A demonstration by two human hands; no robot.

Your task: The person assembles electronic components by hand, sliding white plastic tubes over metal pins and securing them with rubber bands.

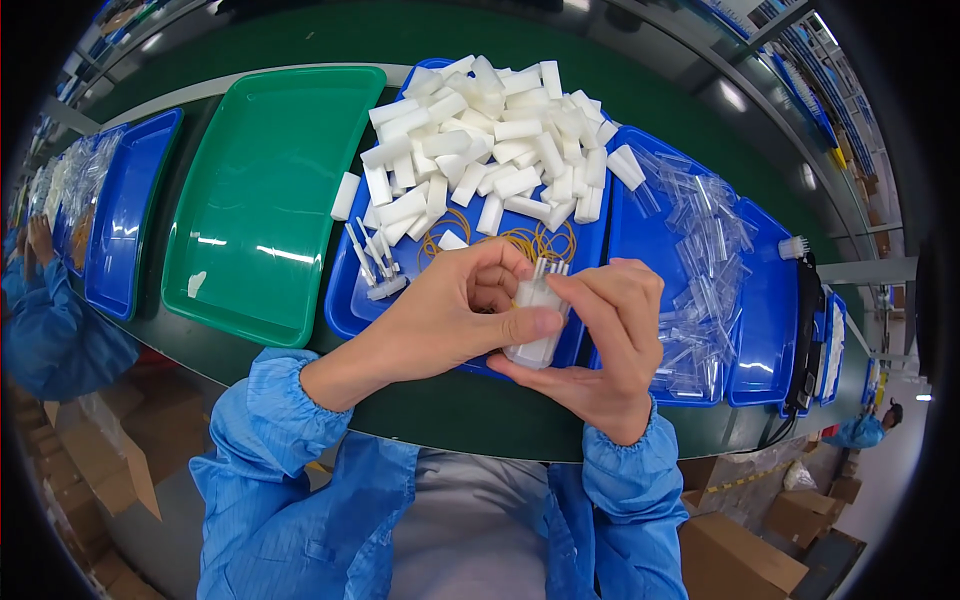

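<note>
Sleeves (635, 475) of blue cloth, gathered at the wrists, come in from the near side, with a pale grey shirt (480, 520) between them. Just beyond runs the near edge of a dark green table (490, 425).

Over it the two hands meet on one small white-and-clear bundle (535, 325), held roughly upright, with white prongs (550, 267) standing up at its top. The left hand (430, 310) is clamped on it: thumb pressed across its near face, other fingers curled at the far left side. The right hand (615, 345) grips too — forefinger at the upper right, thumb under the base.

Behind the hands lies a blue tray (345, 305). Loose white pronged pieces (375, 262) lie at its left, yellowish rubber bands (540, 242) near its middle, and a heap of white blocks (500, 150) fills the far part.

To the right, another blue tray (625, 225) holds clear plastic pieces (705, 260); to the left is a green tray (260, 190).

Farther left, beyond one more blue tray (130, 230), a co-worker's blue sleeve (65, 320) shows — and a green floor (300, 40) stretches across the far side.
</note>
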